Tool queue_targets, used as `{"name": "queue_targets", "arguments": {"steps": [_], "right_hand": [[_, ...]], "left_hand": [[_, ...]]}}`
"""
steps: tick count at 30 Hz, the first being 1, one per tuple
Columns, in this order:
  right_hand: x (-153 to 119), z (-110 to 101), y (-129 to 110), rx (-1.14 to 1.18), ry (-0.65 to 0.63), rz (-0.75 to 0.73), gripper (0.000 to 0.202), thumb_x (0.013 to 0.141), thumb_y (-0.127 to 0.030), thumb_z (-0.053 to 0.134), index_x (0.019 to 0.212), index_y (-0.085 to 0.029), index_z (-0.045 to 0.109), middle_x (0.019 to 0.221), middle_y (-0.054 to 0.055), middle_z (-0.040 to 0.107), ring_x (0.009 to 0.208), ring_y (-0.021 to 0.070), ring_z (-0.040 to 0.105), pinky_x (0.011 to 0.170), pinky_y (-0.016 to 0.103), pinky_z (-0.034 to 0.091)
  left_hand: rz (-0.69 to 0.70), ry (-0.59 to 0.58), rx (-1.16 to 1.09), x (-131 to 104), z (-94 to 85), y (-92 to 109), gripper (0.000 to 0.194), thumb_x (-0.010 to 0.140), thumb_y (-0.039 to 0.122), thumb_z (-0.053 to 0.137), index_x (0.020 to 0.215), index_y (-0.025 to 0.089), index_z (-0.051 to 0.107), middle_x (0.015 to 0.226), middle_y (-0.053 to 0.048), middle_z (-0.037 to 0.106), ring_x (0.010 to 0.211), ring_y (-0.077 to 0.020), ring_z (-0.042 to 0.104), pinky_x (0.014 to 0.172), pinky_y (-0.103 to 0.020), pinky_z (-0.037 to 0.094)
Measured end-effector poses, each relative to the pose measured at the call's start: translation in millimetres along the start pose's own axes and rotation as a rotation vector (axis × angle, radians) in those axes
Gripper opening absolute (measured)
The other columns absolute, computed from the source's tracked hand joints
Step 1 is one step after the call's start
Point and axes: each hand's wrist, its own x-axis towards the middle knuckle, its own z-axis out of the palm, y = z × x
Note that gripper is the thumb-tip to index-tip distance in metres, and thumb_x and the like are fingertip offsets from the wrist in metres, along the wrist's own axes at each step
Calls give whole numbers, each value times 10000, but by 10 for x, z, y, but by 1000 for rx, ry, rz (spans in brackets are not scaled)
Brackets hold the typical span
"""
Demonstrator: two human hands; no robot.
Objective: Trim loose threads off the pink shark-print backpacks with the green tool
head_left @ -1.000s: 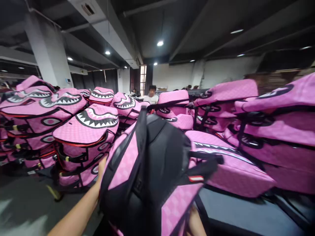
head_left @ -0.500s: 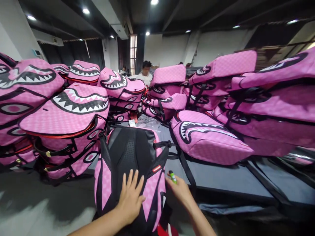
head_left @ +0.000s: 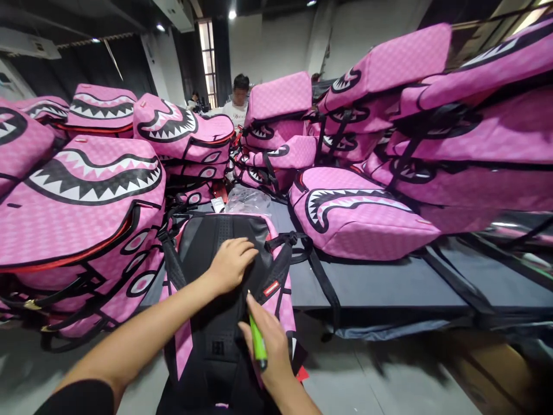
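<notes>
A pink-and-black backpack (head_left: 190,300) lies on the table edge in front of me, its black padded back panel and shoulder straps facing up. My left hand (head_left: 233,262) rests on the upper part of that panel, fingers slightly bent and holding nothing. Just below and to the right, my right hand (head_left: 272,346) is closed around a slim lime-green object (head_left: 258,343) with a dark end; its exact kind is unclear. That hand is over the lower panel, beside the right shoulder strap (head_left: 276,271) with its red label.
A stack of pink shark-mouth backpacks (head_left: 86,196) stands left, with more stacks (head_left: 276,98) behind and right. One backpack (head_left: 363,213) lies on the grey table (head_left: 367,282). Clear plastic (head_left: 248,200) is beyond mine. A person (head_left: 237,101) is farther back.
My left hand has moved up the back panel, its fingers now less spread. My right hand has come from beside the bag to over the panel with the green object. The view has shifted.
</notes>
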Motion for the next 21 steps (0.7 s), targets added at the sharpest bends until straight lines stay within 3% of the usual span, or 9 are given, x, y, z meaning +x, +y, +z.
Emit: {"name": "queue_targets", "arguments": {"steps": [2, 4, 7, 11, 15, 18, 21], "right_hand": [[-96, 6, 60, -229, -26, -237, 404, 911, -165, 572, 1313, -207, 570, 1157, 132, 712, 1064, 260, 675, 1000, 530, 483], [-79, -17, 79, -321, -132, -372, 327, 916, -193, 576, 1241, -188, 607, 1087, 114, 725, 1095, 273, 649, 1059, 593, 399], [75, -52, 80, -308, -327, -510, 313, 926, -274, 576, 1219, -165, 604, 885, 60, 703, 920, 216, 649, 1024, 492, 449], [193, -226, 176, -347, -419, -576, 322, 922, -308, 582, 1191, -132, 604, 698, 18, 623, 640, 173, 558, 720, 369, 495], [54, -616, 397, -383, -376, -596, 277, 929, -231, 552, 1147, -73, 618, 647, 20, 605, 572, 154, 525, 598, 334, 419], [-57, -856, 556, -376, -295, -568, 276, 904, -183, 591, 1153, -66, 604, 594, -7, 569, 544, 140, 494, 574, 322, 401], [-126, -921, 673, -364, -260, -526, 336, 889, -169, 617, 1206, -64, 577, 573, -23, 551, 536, 138, 493, 580, 323, 418]], "left_hand": [[206, -93, -1, 345, 111, -61, 264, 973, 323, 439, 1087, 243, 664, 1157, -59, 692, 1275, -230, 492, 1103, -406, 367], [341, -165, 15, 609, 251, -62, 326, 958, 441, 466, 937, 211, 697, 956, -84, 726, 1143, -255, 552, 1070, -414, 359], [444, -240, 49, 803, 371, -56, 461, 942, 537, 451, 817, 174, 706, 778, -97, 715, 887, -248, 582, 930, -430, 385], [512, -312, 76, 729, 255, -158, 546, 935, 594, 414, 750, 175, 711, 732, -79, 704, 756, -210, 555, 803, -395, 355], [458, -348, 142, 523, -27, -515, 584, 919, 640, 398, 741, 182, 712, 735, -73, 681, 752, -193, 525, 798, -379, 327], [234, -329, 273, 426, -239, -959, 582, 921, 658, 372, 817, 200, 715, 847, -62, 679, 870, -211, 522, 862, -398, 329], [30, -246, 416, 401, -370, -1276, 597, 971, 597, 305, 894, 171, 715, 897, -64, 670, 1041, -239, 489, 1036, -500, 260]]}}
